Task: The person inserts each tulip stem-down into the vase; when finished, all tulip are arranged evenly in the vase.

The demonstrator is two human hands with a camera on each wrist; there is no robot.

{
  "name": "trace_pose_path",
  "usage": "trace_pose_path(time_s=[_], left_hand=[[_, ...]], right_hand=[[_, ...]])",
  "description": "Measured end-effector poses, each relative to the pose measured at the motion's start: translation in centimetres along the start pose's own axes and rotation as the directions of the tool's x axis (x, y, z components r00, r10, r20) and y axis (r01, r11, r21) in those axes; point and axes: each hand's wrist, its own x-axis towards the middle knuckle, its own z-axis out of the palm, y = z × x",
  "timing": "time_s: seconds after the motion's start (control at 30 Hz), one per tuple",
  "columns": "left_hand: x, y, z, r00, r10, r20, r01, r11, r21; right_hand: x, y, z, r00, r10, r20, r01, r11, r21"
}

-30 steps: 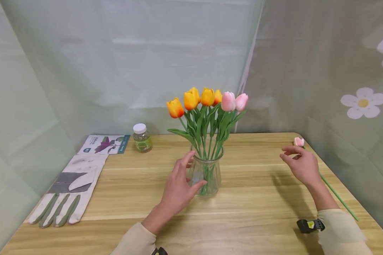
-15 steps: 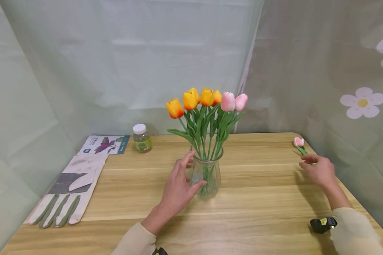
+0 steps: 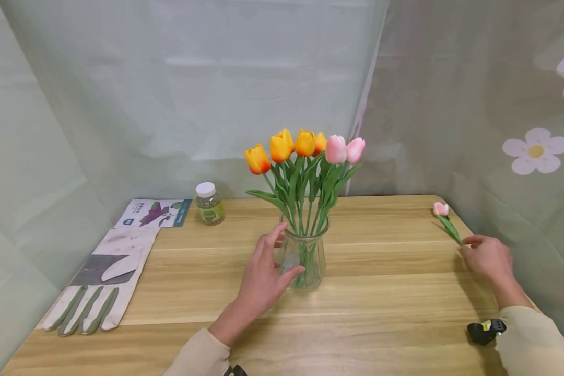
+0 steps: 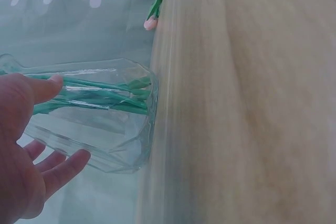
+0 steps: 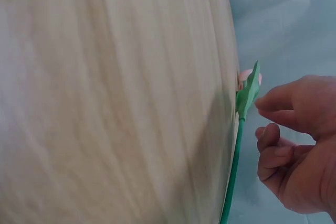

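Orange-yellow tulips [image 3: 280, 148] and two pink tulips [image 3: 336, 150] stand in a clear glass vase [image 3: 315, 261] in the middle of the table. My left hand [image 3: 263, 266] cups the vase from its left side, thumb across the front and fingers round the far side near the rim. In the left wrist view, green stems [image 4: 105, 95] show through the glass. A single pink tulip [image 3: 441, 209] lies along the table's right edge. My right hand [image 3: 489, 256] is over its stem, loosely bent, fingertips right by the green leaf [image 5: 248, 95] with the stem outside the fingers.
At the left lies a white, grey and green work glove [image 3: 117, 266], with a printed card [image 3: 152, 213] beyond it. A white-lidded jar [image 3: 210, 204] stands beside the card. Pale curtains [image 3: 263, 78] enclose the wooden table [image 3: 366, 313].
My right hand has moved right and toward me, from near the lying tulip's bloom to over its stem, uncovering bloom and leaves. My left hand stays at the vase.
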Motion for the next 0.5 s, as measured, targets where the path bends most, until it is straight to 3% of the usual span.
trace_pose_path(time_s=[0.27, 0.5], left_hand=[[0.02, 0.02, -0.03, 1.000, -0.008, 0.005, 0.008, 1.000, 0.003], [0.01, -0.01, -0.04, 1.000, -0.003, 0.000, 0.003, 1.000, 0.010]], right_hand=[[0.15, 0.56, -0.20, 0.992, 0.083, 0.096, -0.081, 0.996, -0.030], [0.28, 0.75, -0.35, 0.982, 0.073, 0.175, -0.062, 0.996, -0.068]])
